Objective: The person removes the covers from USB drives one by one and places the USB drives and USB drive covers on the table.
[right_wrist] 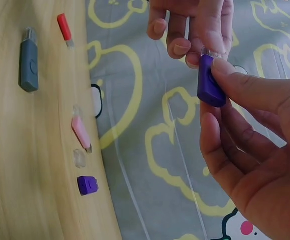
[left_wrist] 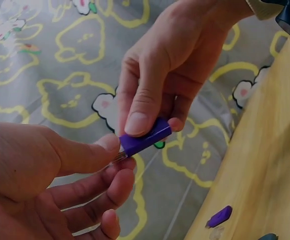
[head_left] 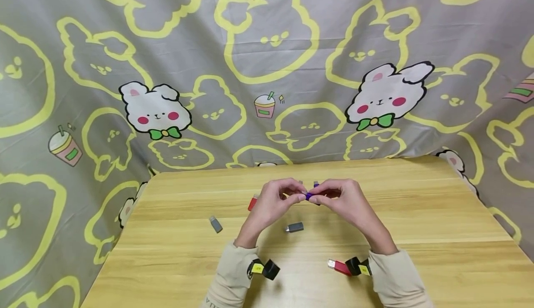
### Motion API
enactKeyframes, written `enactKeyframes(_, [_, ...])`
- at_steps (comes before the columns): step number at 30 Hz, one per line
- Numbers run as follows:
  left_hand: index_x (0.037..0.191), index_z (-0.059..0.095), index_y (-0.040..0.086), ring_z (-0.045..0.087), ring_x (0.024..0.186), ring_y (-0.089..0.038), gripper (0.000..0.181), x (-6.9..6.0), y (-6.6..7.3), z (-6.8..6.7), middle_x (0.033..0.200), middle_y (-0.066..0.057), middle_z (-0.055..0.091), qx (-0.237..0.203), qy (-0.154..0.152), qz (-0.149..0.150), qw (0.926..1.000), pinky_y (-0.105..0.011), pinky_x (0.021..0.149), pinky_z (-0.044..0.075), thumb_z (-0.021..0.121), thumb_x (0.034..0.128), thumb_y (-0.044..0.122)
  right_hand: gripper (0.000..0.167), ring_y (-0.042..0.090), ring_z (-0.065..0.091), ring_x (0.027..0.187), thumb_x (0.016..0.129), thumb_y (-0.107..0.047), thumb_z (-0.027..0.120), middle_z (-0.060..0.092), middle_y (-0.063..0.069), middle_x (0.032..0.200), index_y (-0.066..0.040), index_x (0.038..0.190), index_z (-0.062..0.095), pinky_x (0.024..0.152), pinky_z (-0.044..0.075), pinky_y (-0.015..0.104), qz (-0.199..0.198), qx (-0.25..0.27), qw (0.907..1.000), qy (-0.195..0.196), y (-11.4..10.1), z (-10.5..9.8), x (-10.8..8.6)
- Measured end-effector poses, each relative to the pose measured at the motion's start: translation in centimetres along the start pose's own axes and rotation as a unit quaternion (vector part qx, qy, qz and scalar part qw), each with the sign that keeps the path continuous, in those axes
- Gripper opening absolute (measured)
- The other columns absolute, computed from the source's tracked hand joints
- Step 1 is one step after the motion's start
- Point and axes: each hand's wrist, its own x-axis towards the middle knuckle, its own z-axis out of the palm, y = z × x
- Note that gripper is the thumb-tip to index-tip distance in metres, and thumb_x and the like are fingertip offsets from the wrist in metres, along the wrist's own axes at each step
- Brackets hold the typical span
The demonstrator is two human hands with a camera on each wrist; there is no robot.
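Note:
Above the far part of the table, both hands meet at a purple USB flash drive [head_left: 308, 196]. My right hand [head_left: 344, 199] pinches its purple body between thumb and fingers, plain in the right wrist view. At the other end, the thumb and index finger of my left hand [head_left: 271, 204] pinch the drive's connector end, where a clear cap [right_wrist: 211, 52] shows. The left hand's other fingers are loosely bent, as the left wrist view shows. Whether the cap is fully seated cannot be told, since the fingertips cover part of it.
Several other flash drives lie about the wooden table [head_left: 175, 261]: grey ones [head_left: 294, 227], a red one [head_left: 253, 202] at the left hand, another red one [head_left: 340, 266] by the right wrist, a pink one [right_wrist: 81, 132] and a second purple one [right_wrist: 88, 185]. A loose clear cap [right_wrist: 79, 158] lies there too. A patterned curtain [head_left: 292, 67] hangs behind.

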Motion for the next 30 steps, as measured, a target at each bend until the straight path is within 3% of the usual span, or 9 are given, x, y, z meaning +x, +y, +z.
enactKeyframes(10, [0.095,0.078,0.01,0.064,0.075,-0.013,0.003,0.01,-0.07,-0.02,0.089,0.003,0.075,0.017,0.02,-0.001,0.9997,-0.034,0.068,0.056,0.078,0.0917,0.009,0.012,0.013,0.07,0.081,0.087,-0.008,0.083,0.076,0.0,0.091,-0.008,0.099,0.08,0.071,0.059,0.029,-0.008,-0.029,0.9984,-0.049,0.04,0.75,0.17])
enactKeyframes(24, [0.094,0.079,0.009,0.063,0.071,-0.01,0.003,0.11,0.2,0.27,0.085,0.003,0.075,0.03,0.033,0.006,0.999,-0.029,0.067,0.055,0.079,0.091,0.009,0.008,0.012,0.068,0.079,0.087,-0.009,0.083,0.075,-0.001,0.089,-0.009,0.095,0.081,0.072,0.059,0.03,-0.005,-0.044,0.9981,-0.043,-0.04,0.42,0.04])
enactKeyframes(30, [0.094,0.079,0.008,0.064,0.071,-0.008,0.003,0.18,0.24,0.45,0.083,0.004,0.075,0.032,0.032,-0.006,0.999,-0.028,0.068,0.054,0.079,0.0915,0.01,0.007,0.011,0.069,0.079,0.087,-0.009,0.083,0.076,-0.001,0.089,-0.01,0.094,0.082,0.072,0.058,0.027,0.0,-0.042,0.998,-0.048,0.21,0.37,0.18])
